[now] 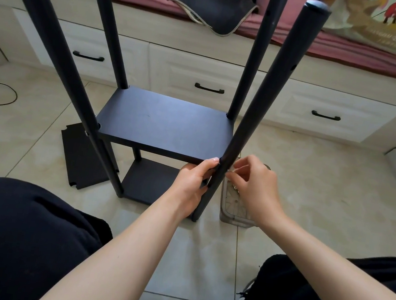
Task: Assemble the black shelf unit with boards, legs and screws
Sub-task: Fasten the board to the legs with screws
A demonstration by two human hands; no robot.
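Head view, left hand (194,179) gripping front leg (255,112), right hand (254,185) pinching beside it

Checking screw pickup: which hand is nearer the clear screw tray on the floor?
Right. The right hand hovers directly over the clear tray, fingers pinched by the near right leg. The left hand is on the leg's other side, gripping it.

home bedroom | drawer cabinets (210,75) | pink bedding (146,0) | tiled floor (314,181)
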